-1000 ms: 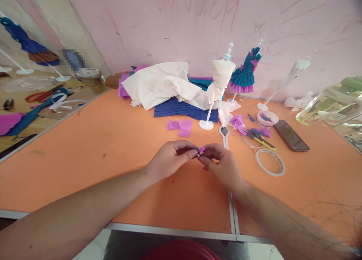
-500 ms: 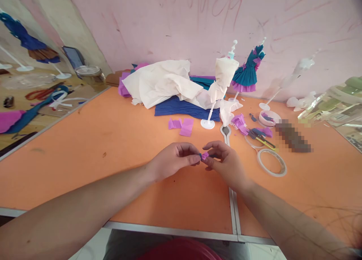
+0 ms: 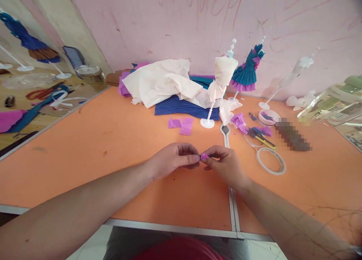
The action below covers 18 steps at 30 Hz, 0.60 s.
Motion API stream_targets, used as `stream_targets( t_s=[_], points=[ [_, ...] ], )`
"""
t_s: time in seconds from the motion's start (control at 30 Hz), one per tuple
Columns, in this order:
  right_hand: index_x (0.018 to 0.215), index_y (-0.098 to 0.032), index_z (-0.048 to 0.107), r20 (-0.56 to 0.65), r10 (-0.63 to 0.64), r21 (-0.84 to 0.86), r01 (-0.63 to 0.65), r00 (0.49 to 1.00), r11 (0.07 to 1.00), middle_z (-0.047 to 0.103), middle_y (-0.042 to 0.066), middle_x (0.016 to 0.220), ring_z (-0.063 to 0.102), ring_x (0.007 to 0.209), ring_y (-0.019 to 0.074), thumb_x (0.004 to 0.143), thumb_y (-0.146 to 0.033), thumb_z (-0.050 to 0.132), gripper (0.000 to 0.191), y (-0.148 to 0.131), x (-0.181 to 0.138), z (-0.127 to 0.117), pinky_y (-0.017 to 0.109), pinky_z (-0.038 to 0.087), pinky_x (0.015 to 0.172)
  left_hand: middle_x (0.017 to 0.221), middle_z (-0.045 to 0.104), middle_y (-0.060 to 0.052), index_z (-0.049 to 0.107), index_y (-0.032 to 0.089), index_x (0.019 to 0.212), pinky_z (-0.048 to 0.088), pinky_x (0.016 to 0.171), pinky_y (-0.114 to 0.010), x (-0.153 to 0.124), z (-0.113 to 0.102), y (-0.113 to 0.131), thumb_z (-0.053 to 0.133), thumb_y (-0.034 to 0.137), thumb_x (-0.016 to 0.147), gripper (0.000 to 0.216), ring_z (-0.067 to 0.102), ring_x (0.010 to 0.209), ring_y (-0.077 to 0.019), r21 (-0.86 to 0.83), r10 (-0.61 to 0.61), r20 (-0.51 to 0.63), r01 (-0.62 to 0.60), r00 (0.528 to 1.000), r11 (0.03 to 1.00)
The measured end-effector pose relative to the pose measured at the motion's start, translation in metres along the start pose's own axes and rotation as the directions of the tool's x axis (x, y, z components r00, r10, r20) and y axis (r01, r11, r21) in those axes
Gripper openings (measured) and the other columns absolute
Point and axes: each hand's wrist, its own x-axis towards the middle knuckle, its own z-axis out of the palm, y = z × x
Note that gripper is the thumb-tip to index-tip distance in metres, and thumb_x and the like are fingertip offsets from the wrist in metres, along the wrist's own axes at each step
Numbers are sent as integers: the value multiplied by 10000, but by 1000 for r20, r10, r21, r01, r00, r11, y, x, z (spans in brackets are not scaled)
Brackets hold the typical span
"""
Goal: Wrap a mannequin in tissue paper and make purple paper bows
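Note:
Between my two hands is a small crumpled purple paper piece (image 3: 204,156) with a bit of dark blue at its left side. My left hand (image 3: 177,158) pinches it from the left between thumb and fingers. From the right, my right hand (image 3: 224,163) closes thumb and forefinger on the same piece. Both hands are just above the orange table (image 3: 135,146). Behind them lie flat purple paper pieces (image 3: 186,126). A small mannequin (image 3: 225,71) wrapped in white paper stands farther back on a round base.
White crumpled paper (image 3: 162,82) lies over folded blue paper (image 3: 181,108) by the wall. To the right are a tape roll (image 3: 271,161), a yellow cutter (image 3: 266,142), purple scraps (image 3: 240,123) and a round dish (image 3: 268,117). A teal dress (image 3: 249,73) stands on another stand.
My right forefinger has come down and closed nearer to my left fingertips. The purple piece now looks more bunched, with less of its dark blue part showing.

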Motion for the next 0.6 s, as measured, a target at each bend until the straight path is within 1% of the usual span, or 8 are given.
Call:
stream_targets(
  t_s=[0.1,0.2,0.3,0.37,0.4,0.47,0.5,0.6],
  points=[
    [808,-195,679,-50,-2,-39,0,999,999,682,34,812,636,772,174,745,-443,694,256,-2,1,1,294,562,613,927,689,-70,660,164,903,502,863,-355,-1,1,3,667,453,782,313,643,906,-210,190,164,-144,-136,976,972],
    [839,-198,663,-98,17,-89,-26,995,996,675,34,792,641,762,174,784,-437,656,246,-2,1,2,301,559,636,966,701,-62,678,183,899,492,891,-355,-4,4,7,691,472,747,327,637,958,-232,458,351,-234,-216,907,862],
    [863,-201,657,-106,25,-119,-38,994,992,673,35,797,644,761,175,804,-425,630,233,-1,0,3,297,559,630,958,717,-42,711,217,888,485,892,-336,-9,9,7,698,446,749,269,642,941,-223,693,509,-192,-251,839,676],
    [872,-203,657,-101,21,-131,-34,995,991,672,32,794,643,758,172,809,-419,622,228,0,0,4,294,562,634,940,728,-29,727,243,874,475,887,-331,-10,13,5,634,419,811,209,648,915,-213,783,556,-149,-246,817,571],
    [873,-203,657,-101,20,-130,-34,995,991,669,29,786,642,750,169,808,-419,622,229,0,0,5,292,564,631,931,732,-24,731,253,863,472,886,-332,-9,14,4,606,404,832,199,650,903,-212,808,563,-136,-237,815,539],
    [876,-201,660,-99,34,-106,-44,995,993,665,25,775,637,727,164,798,-426,629,240,0,0,6,290,570,610,920,736,-22,734,258,847,469,884,-331,-8,15,3,577,375,847,196,653,890,-211,822,561,-129,-228,818,521],
    [876,-199,665,-96,45,-84,-53,994,995,664,25,773,635,718,162,788,-429,639,248,-1,0,6,291,574,600,914,736,-22,733,253,841,474,873,-324,-8,14,3,575,361,844,192,654,883,-210,812,555,-134,-230,821,537],
    [888,-195,697,-75,76,-25,-78,994,997,677,33,809,638,741,162,750,-413,680,258,-3,0,5,301,591,616,893,730,-19,725,234,822,493,822,-297,-6,10,6,589,345,825,176,657,864,-204,725,497,-180,-227,849,651]
  ],
)
